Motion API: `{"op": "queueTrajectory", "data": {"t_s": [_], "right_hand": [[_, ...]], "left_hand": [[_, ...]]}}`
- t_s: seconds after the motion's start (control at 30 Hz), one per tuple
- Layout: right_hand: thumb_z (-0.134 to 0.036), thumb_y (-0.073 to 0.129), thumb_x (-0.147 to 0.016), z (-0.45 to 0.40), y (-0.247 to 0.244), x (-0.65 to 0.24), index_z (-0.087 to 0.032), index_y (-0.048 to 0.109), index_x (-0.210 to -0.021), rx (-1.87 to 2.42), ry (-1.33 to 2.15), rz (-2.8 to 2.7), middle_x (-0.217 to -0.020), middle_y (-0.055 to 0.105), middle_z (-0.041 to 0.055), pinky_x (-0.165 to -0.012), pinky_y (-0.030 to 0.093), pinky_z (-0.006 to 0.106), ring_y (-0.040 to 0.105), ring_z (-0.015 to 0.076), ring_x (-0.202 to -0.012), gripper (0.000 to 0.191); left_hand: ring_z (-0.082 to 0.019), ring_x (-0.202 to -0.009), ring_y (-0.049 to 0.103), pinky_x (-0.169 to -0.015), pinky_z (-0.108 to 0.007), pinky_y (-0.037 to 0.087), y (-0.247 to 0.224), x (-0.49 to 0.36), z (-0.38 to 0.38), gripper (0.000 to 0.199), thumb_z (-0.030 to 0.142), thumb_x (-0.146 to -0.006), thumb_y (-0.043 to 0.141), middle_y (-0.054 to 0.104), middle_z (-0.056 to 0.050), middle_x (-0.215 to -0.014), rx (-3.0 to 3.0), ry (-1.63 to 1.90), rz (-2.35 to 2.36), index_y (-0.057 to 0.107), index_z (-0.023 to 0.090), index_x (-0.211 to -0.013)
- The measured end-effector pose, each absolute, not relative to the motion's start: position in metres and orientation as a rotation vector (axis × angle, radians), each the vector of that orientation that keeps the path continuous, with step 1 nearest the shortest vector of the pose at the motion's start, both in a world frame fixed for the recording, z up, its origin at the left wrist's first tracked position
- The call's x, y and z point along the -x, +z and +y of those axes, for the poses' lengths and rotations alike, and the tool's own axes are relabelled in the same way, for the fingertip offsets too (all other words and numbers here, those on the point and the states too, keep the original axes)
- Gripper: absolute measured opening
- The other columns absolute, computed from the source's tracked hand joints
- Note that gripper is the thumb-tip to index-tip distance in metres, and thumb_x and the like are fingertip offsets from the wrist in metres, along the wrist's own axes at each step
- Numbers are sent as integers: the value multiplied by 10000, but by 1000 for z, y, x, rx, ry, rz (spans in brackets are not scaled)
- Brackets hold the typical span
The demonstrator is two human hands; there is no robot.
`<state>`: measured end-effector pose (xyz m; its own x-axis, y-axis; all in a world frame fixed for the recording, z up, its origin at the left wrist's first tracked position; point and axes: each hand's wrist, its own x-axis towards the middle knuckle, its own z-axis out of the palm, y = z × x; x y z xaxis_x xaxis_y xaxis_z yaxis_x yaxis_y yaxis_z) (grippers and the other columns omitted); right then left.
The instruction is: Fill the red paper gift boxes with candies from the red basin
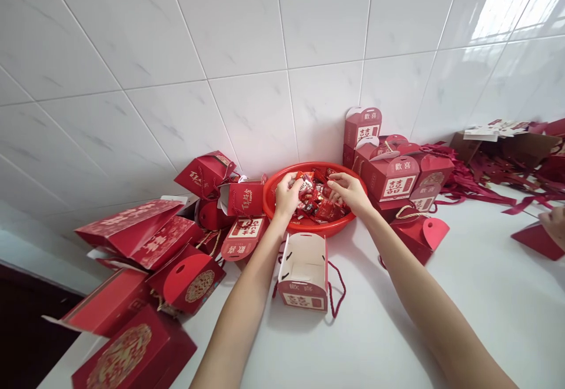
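A red oval plastic basket (316, 233) full of wrapped candies (327, 210) stands against the wall. Over its left side, my left hand (288, 193) has its thumb and fingers closed on a red-and-white wrapped candy (304, 186). My right hand (349, 192) reaches in from the right, its fingers bent and apart just above the candies, with no candy plainly in its grasp. In front of the basket, between my forearms, an open red gift box (302, 295) shows its pale inside; a dark red cord handle (339, 295) hangs on its right.
Red gift boxes (128, 342) are piled on the left, and more boxes (388, 171) are stacked right of the basket. Farther right lie red ribbons (459, 180) and a cardboard carton (468, 149). At the right edge another person's hand (555, 224) touches a red box (536, 239).
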<state>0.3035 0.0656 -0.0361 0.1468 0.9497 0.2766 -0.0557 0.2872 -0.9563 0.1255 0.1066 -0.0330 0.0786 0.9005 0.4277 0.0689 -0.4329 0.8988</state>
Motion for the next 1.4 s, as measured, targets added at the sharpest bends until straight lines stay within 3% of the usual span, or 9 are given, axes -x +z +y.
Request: {"op": "queueTrajectory", "data": {"t_s": [0.13,0.27,0.37,0.5,0.8,0.9,1.1,1.23,1.4], "right_hand": [[-542,812,-672,58,-30,-303,-212,674,-992,1001,955,-1250,-983,741,68,-436,437,260,643,148,-557,480],[-537,822,-664,53,-28,-306,-192,701,-892,959,1006,-1374,-846,728,40,-523,476,248,660,163,-667,431],[-531,858,-596,53,-29,-307,-189,664,-788,939,1010,-1307,-740,700,15,-565,487,261,621,144,-619,438],[-554,858,-561,57,-29,-307,-201,632,-788,928,978,-1192,-714,684,1,-578,491,278,587,132,-572,477],[-543,823,-608,55,-28,-307,-208,656,-825,926,974,-1206,-705,675,-11,-568,485,269,575,124,-568,432],[-525,847,-581,54,-28,-306,-204,669,-778,941,993,-1252,-650,672,-13,-518,462,257,560,120,-528,417],[-531,887,-529,57,-30,-306,-210,645,-746,968,1029,-1281,-576,666,-12,-493,487,274,612,157,-508,456],[-532,905,-514,59,-32,-307,-207,643,-794,957,1046,-1268,-609,684,3,-550,541,306,658,184,-564,503],[-481,906,-556,58,-31,-306,-177,705,-943,976,1054,-1308,-763,723,30,-600,563,307,659,172,-631,532]], "left_hand": [[-204,-955,677,-887,-325,520,-29,-127,100,220,294,-809,591,737,-57,-977,-1655,1309,894,670,165,-968],[-216,-983,680,-939,-349,504,-26,-129,92,213,256,-795,615,748,-71,-1020,-1695,1144,830,705,156,-960],[-226,-1060,665,-1007,-368,476,-25,-129,92,251,208,-787,608,739,-76,-1109,-1696,1108,840,712,165,-1011],[-222,-1184,616,-1070,-359,439,-26,-128,95,346,131,-755,563,692,-69,-1253,-1670,1144,887,699,187,-1068],[-183,-868,704,-805,-336,583,-33,-127,97,405,158,-760,635,691,-97,-1182,-1607,1194,962,602,178,-1163],[-172,-781,705,-735,-331,590,-30,-127,94,333,220,-799,635,699,-92,-1180,-1659,1153,920,639,181,-1129],[-232,-1137,654,-1028,-368,484,-23,-128,88,200,274,-870,601,746,-74,-1136,-1815,1147,852,734,176,-984],[-255,-1148,650,-1072,-407,448,-23,-127,88,239,232,-785,715,746,-84,-1152,-1911,1120,827,733,174,-1016],[-251,-1231,608,-1082,-401,445,-27,-126,90,287,236,-827,694,698,-102,-1249,-1956,1170,787,684,179,-1108]]}}
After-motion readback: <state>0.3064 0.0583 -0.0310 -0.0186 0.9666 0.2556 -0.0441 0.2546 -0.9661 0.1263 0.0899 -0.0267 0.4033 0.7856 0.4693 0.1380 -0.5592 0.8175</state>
